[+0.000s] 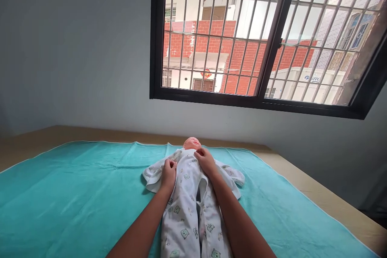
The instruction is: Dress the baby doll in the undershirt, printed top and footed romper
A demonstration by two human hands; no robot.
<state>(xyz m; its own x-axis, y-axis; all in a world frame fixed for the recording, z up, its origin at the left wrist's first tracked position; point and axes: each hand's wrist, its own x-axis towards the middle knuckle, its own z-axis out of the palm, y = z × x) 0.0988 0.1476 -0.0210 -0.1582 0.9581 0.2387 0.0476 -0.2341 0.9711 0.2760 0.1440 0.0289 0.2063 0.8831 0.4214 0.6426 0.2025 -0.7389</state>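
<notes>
A baby doll (191,142) lies on its back with its head toward the wall. It wears a white printed baby shirt (153,172) with the sleeves spread to both sides. White baby trousers (184,219) with a green bear print lie over the doll's front, legs toward me. At their left edge, my left hand (169,172) is closed, with thumb and fingers pinching the cloth. My right hand (207,160) is closed too, pinching the upper right part of the trousers just below the doll's head. The fingertips of both hands are partly hidden.
A turquoise cloth (90,193) with a pale edge covers most of the wooden table (326,199). Some folds run across it. Behind stands a grey wall (75,48) with a barred, black-framed window (208,94) above the table.
</notes>
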